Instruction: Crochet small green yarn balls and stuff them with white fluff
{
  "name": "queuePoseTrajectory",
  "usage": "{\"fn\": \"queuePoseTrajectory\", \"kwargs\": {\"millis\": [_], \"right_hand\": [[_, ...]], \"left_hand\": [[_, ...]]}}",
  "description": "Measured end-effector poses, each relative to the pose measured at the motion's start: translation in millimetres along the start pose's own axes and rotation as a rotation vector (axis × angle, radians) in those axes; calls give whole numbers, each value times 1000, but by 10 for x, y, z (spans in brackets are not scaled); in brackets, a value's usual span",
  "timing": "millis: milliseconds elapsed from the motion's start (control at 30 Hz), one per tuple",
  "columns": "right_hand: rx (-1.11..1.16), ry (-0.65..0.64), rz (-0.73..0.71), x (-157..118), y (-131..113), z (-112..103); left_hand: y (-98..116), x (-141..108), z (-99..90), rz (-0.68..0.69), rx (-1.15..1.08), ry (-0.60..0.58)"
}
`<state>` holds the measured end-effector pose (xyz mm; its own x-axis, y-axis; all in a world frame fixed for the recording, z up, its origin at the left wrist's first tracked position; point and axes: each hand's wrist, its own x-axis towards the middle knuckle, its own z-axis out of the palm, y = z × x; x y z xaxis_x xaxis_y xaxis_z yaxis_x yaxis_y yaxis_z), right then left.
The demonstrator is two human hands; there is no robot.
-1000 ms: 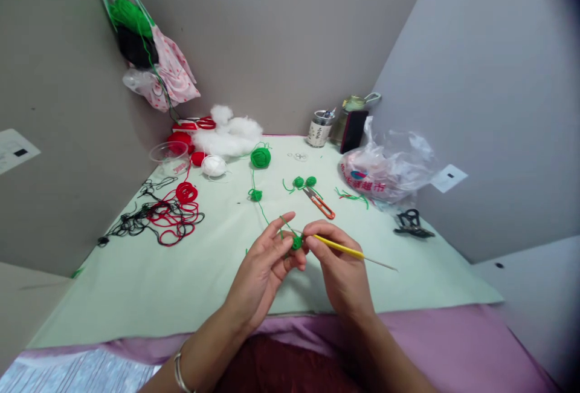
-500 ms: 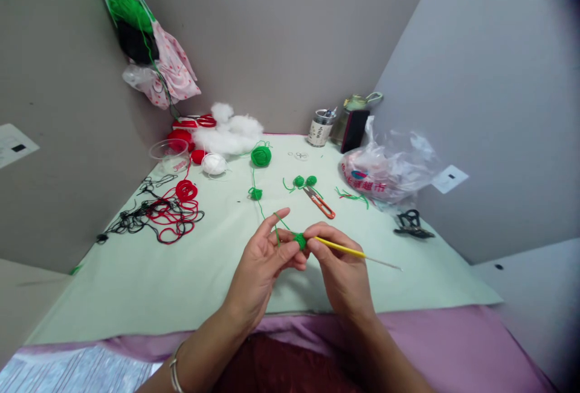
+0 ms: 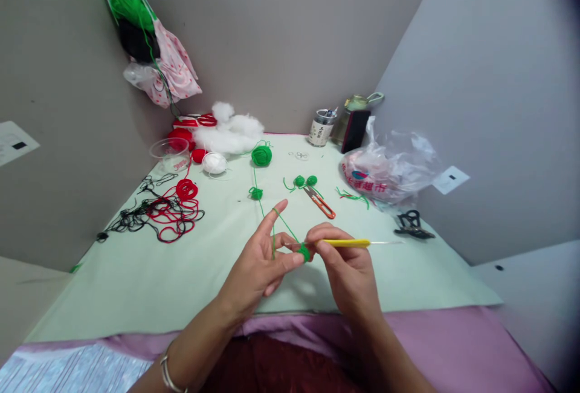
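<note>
Between the thumb and fingers of my left hand [image 3: 258,260] is a small green crochet piece [image 3: 305,253]. Green yarn [image 3: 287,225] loops over my raised left index finger and runs down to the piece. My right hand [image 3: 348,266] pinches a crochet hook [image 3: 347,243] by its yellow handle; the hook lies nearly level, its thin far end pointing right. Its working tip is at the top of the green piece, partly hidden by fingers. Beyond my hands lie a small green yarn bundle [image 3: 255,193] and a larger green yarn ball [image 3: 261,155].
Orange-handled thread snips [image 3: 321,204] lie near two small green crocheted balls [image 3: 299,181]. Tangled red and black yarn [image 3: 172,214] spreads on the left, below white stuffing [image 3: 231,133]. On the right are a plastic bag [image 3: 385,169] and a black claw clip [image 3: 413,225].
The hook has swung from slanting down rightward to nearly level. The green piece has dropped slightly, and my left index finger is raised higher with the yarn stretched from it.
</note>
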<state>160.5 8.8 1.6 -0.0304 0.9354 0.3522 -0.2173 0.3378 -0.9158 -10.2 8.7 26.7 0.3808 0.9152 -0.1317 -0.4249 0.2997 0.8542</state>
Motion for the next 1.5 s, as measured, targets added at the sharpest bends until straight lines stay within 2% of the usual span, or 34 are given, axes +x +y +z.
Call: {"fn": "queuePoseTrajectory", "kwargs": {"millis": [133,333,467,600,800,867,1033,1133,1333,1500], "right_hand": [[-46,-66,-63,-12,-21,4],[-4,-1,-28,-14,26,25],[38,47,62,-22,66,39],[66,85,73,-24,54,57],[161,55,91,13,5,66],[123,57,73,10,-1,69],[-139,95,11,-40,-19,96],[-174,98,-24,-59,-26,103],[7,29,19,-45,31,61],[204,69,68,-9,25,88]], "left_hand": [[57,12,-49,-40,30,-87],[-1,18,-27,26,-47,59],[-48,19,10,40,-119,84],[-56,20,34,60,-141,108],[-70,10,14,61,-87,121],[-77,13,5,56,-68,118],[-81,3,3,72,-63,108],[-80,-6,2,76,-65,102],[-89,5,-15,87,-44,100],[-77,4,-6,79,-31,101]]}}
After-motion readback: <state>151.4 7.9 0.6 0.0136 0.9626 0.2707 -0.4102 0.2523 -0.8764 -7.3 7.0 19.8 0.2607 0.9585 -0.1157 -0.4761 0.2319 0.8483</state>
